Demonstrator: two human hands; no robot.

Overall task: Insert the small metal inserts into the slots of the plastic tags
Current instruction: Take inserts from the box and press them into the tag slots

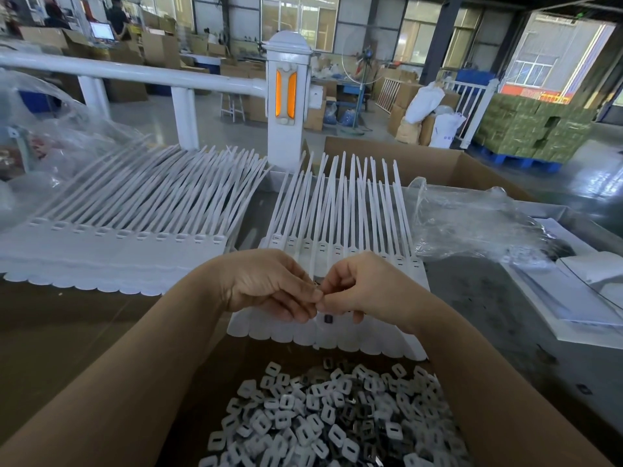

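A strip of joined white plastic tags (340, 237) with long tails lies in front of me, slots near the heads. Both my hands hover over its flat lower part. My left hand (269, 284) and my right hand (364, 291) meet fingertip to fingertip, pinching small metal inserts (317, 290) between them. One loose dark insert (328, 319) lies on the strip just below my fingers. A heap of metal inserts (323, 419) fills the cardboard box nearest me.
A second stack of white tag strips (128, 227) lies to the left. Crumpled clear plastic (472, 224) sits to the right, beside white sheets (580, 298). An open cardboard box (438, 163) and a white railing post (286, 96) stand behind.
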